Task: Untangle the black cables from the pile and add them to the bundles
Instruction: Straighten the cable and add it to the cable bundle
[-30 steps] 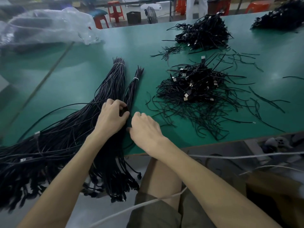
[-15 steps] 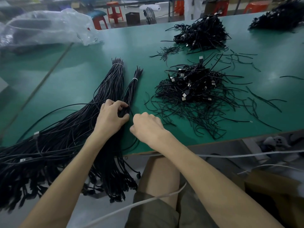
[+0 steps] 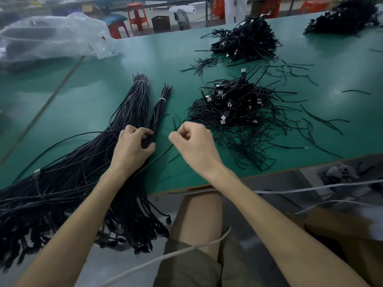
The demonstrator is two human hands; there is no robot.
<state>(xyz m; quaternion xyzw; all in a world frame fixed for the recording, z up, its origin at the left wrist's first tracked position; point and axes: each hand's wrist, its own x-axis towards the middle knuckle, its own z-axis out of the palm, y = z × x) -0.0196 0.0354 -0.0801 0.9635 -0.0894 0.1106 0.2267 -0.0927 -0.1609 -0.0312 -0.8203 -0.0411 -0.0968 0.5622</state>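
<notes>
Two tied black cable bundles lie on the green table (image 3: 87, 90): a thick bundle (image 3: 132, 104) and, just to its right, a thin bundle (image 3: 160, 106), each bound with a white tie near its far end. My left hand (image 3: 132, 146) grips the thin bundle's cables at mid-length. Close to the right, my right hand (image 3: 193, 146) is curled and seems to pinch a single black cable (image 3: 159, 157) that runs down-left toward the bundles. The tangled pile (image 3: 238, 104) of black cables with silver plugs lies beyond my right hand.
Two more cable piles sit at the far side (image 3: 244, 38) and the far right corner (image 3: 344, 15). Loose cable strands (image 3: 319, 121) are scattered right of the pile. A clear plastic bag (image 3: 51, 36) lies far left. The bundles' plug ends hang over the near table edge.
My right hand has moved right and away from my left hand, drawing a single cable out. My left hand stays on the thin bundle.
</notes>
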